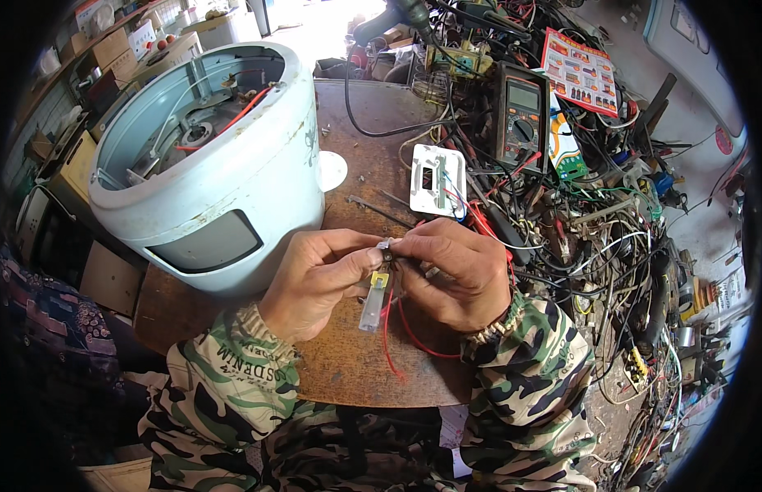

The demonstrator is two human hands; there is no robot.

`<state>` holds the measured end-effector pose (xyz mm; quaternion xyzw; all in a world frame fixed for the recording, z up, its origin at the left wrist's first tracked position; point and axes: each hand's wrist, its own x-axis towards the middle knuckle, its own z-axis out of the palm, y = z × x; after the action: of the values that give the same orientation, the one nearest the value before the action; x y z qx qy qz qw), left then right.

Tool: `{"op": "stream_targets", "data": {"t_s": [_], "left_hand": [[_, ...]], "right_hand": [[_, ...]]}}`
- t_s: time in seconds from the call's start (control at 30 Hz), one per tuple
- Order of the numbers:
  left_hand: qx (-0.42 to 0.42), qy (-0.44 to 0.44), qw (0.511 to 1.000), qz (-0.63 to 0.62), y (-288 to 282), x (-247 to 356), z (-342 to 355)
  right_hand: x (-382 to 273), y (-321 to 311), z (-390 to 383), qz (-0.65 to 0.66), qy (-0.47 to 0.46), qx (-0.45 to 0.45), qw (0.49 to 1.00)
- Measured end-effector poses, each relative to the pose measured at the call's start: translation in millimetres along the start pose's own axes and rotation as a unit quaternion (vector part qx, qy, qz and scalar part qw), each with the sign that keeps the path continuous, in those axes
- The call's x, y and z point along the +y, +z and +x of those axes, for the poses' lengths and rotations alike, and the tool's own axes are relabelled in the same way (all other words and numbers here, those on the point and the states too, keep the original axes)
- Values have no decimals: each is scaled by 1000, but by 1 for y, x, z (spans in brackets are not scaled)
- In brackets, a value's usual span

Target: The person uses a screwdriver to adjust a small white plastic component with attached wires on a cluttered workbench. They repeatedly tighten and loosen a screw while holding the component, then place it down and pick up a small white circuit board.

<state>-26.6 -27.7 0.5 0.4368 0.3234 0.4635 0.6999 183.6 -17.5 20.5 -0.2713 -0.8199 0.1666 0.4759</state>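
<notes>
Head view: small yellow-tipped clear part (pixel 373 297) with red wires (pixel 386 332).

Single view — a head-worn fisheye camera, looking steeply down and slightly forward over the wearer's own chest. Both camouflage forearms enter from the lower edge; the left hand (pixel 315 283) and right hand (pixel 450 271) meet near frame centre, close to the lens. The round rusty table (pixel 373 369) fills the middle ground. Straight edges bow toward the dark circular rim — the upturned white appliance shell (pixel 233 180) sits upper left, the wire clutter (pixel 610 238) right.
</notes>
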Motion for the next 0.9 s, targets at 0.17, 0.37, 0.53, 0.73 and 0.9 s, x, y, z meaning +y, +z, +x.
{"op": "stream_targets", "data": {"t_s": [0.17, 0.37, 0.53, 0.73, 0.9], "left_hand": [[3, -3, 1000, 5, -1, 0, 0], [10, -3, 1000, 13, 5, 3, 0], [-1, -1, 1000, -7, 1, 0, 1], [5, -4, 1000, 5, 2, 2, -1], [-3, -3, 1000, 9, 2, 2, 0]], "right_hand": [[4, 1, -2, 0, -16, 3, 1000], [6, 0, -3, -8, -14, -15, 1000], [4, 1, -1, -2, -7, 0, 1000], [4, 2, -1, -13, -16, 4, 1000], [2, 2, 0, -10, -4, 3, 1000]]}}
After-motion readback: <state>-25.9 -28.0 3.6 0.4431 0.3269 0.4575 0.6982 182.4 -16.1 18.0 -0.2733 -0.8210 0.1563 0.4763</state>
